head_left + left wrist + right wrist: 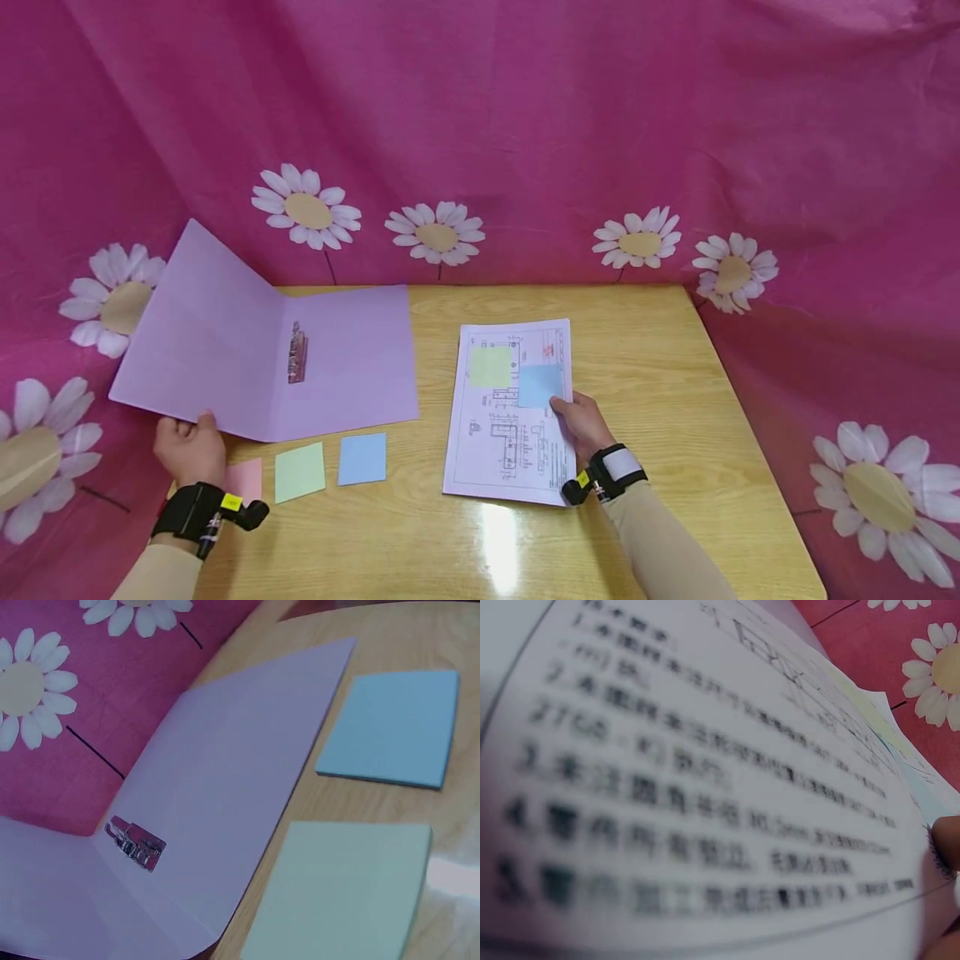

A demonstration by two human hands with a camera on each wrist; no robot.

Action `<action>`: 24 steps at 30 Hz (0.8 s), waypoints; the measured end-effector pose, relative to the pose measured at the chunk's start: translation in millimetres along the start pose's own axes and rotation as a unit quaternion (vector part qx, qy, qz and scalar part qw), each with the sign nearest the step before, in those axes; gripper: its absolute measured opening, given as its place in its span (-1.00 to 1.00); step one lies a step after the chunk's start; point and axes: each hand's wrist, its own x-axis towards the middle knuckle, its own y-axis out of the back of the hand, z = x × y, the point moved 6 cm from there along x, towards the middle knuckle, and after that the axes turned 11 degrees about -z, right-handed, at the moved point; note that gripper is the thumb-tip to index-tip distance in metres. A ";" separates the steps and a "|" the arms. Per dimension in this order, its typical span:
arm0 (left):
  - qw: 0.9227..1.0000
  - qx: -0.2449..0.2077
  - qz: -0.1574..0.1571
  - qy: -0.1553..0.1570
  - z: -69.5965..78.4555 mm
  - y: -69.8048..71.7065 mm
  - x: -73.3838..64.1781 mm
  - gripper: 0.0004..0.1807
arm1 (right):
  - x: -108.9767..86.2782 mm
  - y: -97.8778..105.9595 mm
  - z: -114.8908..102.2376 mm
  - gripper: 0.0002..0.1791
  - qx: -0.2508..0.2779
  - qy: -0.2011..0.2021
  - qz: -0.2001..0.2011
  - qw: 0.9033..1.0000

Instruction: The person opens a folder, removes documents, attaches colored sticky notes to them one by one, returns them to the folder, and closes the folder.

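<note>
A lilac folder (352, 367) lies spread on the left of the table, its metal clip (297, 354) near the fold. My left hand (191, 450) pinches the lower edge of its raised left cover (202, 333). In the head view, my right hand (585, 423) grips the right edge of printed technical drawings (480, 458), thumb on top. A green sticky note (491, 367) and a blue sticky note (538, 386) lie on the top sheet. Blurred print fills the right wrist view, with a fingertip (949, 840) at its right edge.
Below the folder sit a pink sticky pad (246, 479), partly behind my left hand, a green pad (300, 472) and a blue pad (362, 459). A pink flowered cloth (510, 125) hangs behind and beside the wooden table (645, 350).
</note>
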 end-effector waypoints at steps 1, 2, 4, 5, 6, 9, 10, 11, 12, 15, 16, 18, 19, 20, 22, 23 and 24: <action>1.000 0.015 0.001 0.001 0.3 -0.3 0.1 -0.75 | -0.2 -0.1 0.0 -0.62 -0.001 -0.002 0.000 1.000; 0.999 0.033 0.003 0.003 -0.2 -0.4 0.4 -0.79 | -0.6 -0.1 0.0 -0.62 -0.002 -0.004 0.000 1.000; 0.996 0.086 0.001 0.003 -1.6 -0.9 1.8 -0.86 | -1.4 0.0 0.0 -0.61 -0.003 -0.006 0.000 1.000; 0.995 0.099 -0.003 0.003 -2.7 -1.7 2.8 -0.85 | -1.8 -0.1 0.0 -0.62 -0.004 -0.007 0.001 1.000; 0.993 0.114 -0.005 0.001 -3.6 -2.3 4.1 -0.84 | -2.0 -0.3 -0.3 -0.61 -0.005 -0.007 0.002 1.000; 0.990 0.136 -0.018 0.013 -8.5 -4.4 6.7 -0.70 | -2.1 -1.1 -1.3 -0.61 -0.007 -0.002 0.002 1.000; 0.990 0.138 -0.025 0.019 -9.8 -5.9 7.1 -0.67 | -1.8 -1.1 -1.4 -0.62 -0.006 -0.001 0.003 1.000; 0.990 0.137 -0.032 0.026 -11.5 -7.4 7.1 -0.65 | -1.2 -1.2 -1.3 -0.62 -0.004 0.000 0.003 1.000; 0.989 0.135 -0.040 0.033 -12.9 -9.1 6.9 -0.64 | -0.6 -1.3 -1.2 -0.62 -0.001 0.002 0.004 1.000; 0.989 0.121 -0.065 0.046 -16.5 -14.5 5.6 -0.61 | 0.7 -2.4 -1.3 -0.61 0.002 0.008 0.001 1.000; 0.989 0.119 -0.074 0.050 -17.8 -16.1 4.8 -0.61 | 0.8 -2.8 -1.1 -0.61 0.004 0.007 0.002 1.000; 0.987 0.124 -0.085 0.056 -20.1 -18.2 3.2 -0.60 | 0.3 -3.5 -1.3 -0.61 0.004 0.006 0.003 1.000; 0.986 0.129 -0.090 0.061 -21.0 -19.2 2.3 -0.60 | -0.2 -3.7 -1.5 -0.61 0.002 0.005 0.004 1.000; 0.984 0.134 -0.096 0.068 -22.1 -20.3 1.2 -0.59 | -0.6 -4.0 -2.0 -0.60 -0.002 0.005 0.004 1.000; 0.981 0.138 -0.110 0.077 -23.7 -23.9 -0.8 -0.59 | -0.7 -3.6 -2.0 -0.60 -0.001 0.000 0.009 1.000; 0.980 0.140 -0.118 0.081 -24.4 -26.2 -1.7 -0.59 | -0.6 -3.3 -2.2 -0.60 -0.001 0.000 0.010 1.000; 0.979 0.131 -0.126 0.087 -25.3 -29.0 -2.9 -0.59 | -0.3 -2.9 -2.3 -0.60 -0.001 0.000 0.012 1.000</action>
